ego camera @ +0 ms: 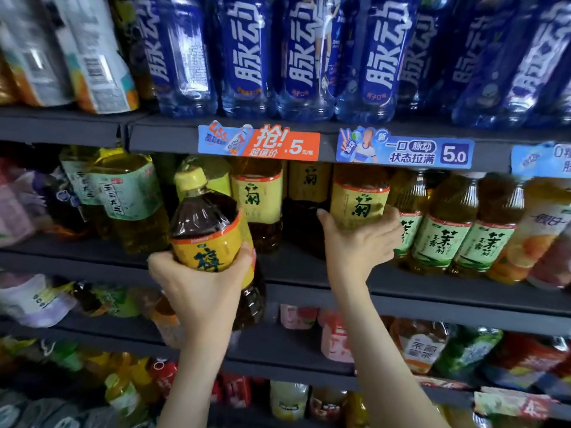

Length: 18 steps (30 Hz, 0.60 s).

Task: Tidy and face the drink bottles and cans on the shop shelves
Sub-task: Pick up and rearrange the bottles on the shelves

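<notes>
On the middle shelf (309, 267), front row: right hand (355, 242), grip curled round the shelved yellow-label tea bottle (358, 202), which is upright with its label forward. Left hand (197, 282), grip wrapped round the held yellow-label tea bottle (207, 230), tilted and off the shelf, in front of its edge. A front gap shows between the shelved bottle and the neighbouring yellow-label bottle (256, 199). Judgement: steady the shelved one, lower the held bottle base-first into the gap, label out and flush with the row. Mind the jasmine tea bottles (438, 239).
</notes>
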### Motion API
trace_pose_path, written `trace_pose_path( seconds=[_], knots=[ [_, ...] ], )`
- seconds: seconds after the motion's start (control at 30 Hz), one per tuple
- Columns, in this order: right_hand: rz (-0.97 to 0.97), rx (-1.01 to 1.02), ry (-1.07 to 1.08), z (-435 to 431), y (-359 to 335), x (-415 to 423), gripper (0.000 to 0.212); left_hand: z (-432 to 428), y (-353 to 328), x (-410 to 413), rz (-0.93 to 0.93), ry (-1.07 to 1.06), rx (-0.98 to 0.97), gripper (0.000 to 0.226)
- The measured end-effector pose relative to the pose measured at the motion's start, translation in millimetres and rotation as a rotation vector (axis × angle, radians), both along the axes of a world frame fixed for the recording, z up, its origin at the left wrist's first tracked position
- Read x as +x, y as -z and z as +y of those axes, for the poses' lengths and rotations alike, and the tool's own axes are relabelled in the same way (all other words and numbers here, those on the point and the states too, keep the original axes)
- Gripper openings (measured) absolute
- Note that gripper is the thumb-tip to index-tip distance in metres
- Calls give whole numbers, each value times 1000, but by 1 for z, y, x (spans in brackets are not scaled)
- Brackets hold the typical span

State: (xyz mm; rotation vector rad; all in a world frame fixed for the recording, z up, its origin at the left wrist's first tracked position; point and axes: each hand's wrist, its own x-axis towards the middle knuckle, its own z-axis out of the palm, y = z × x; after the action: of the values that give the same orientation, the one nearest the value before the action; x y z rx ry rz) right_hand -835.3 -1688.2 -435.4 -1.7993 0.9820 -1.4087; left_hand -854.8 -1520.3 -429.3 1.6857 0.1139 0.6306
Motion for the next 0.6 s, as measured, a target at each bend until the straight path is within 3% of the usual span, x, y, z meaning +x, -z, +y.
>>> trace_pose_path(
  seconds=[0.23,0.43,0.6],
  knots=[
    [-42,17,29,1,18,13,110,11,13,5,-31,44,44,72],
    [-20,-43,20,-6,20,12,91,9,16,11,-112,122,29,74],
    [-77,-85,-55,15,20,4,89,5,10,13,-142,104,55,74]
  ],
)
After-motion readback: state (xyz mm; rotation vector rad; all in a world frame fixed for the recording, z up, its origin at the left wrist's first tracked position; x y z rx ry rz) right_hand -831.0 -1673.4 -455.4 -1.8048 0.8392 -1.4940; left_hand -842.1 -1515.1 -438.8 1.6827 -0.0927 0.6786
